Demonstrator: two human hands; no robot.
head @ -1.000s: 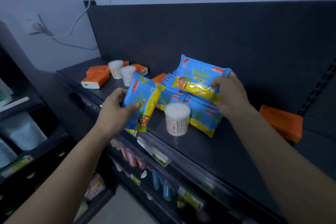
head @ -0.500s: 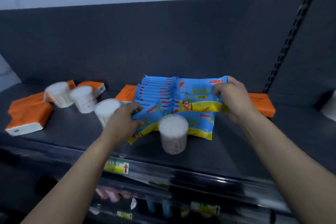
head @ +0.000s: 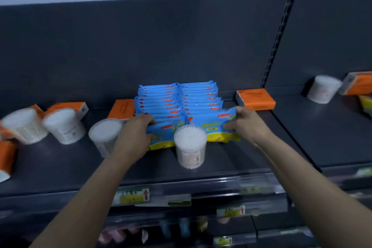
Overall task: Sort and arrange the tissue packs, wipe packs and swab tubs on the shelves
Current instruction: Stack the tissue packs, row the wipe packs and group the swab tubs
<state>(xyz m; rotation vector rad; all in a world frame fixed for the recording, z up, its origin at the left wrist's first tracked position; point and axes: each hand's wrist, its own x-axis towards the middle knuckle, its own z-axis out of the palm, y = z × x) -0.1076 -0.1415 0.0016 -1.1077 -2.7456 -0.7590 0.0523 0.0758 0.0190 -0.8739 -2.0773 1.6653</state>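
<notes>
L hand [head: 138,129] grips front-left wipe pack [head: 161,134], R hand [head: 244,125] grips front-right wipe pack [head: 213,127] | wipe rows [head: 177,98] lined up at back of shelf [head: 251,157] | swab tubs [head: 190,145] & tissue packs [head: 255,99] scattered, unsorted | est: wipes nearly done, rest to do

on the shelf [head: 241,159] two rows of wipe packs stand side by side, running back to front: the left row [head: 159,102] and the right row [head: 198,96], touching. the left hand [head: 132,137] holds the left front pack [head: 161,135] at its left end; the right hand [head: 246,124] holds the right front pack [head: 213,127] at its right end. a swab tub [head: 190,145] stands just before both front packs, between the hands. another tub [head: 104,135] stands just left of the left hand. one tissue pack [head: 121,108] lies just left of the left row, another tissue pack [head: 255,98] near the right row's right side, toward the back.
</notes>
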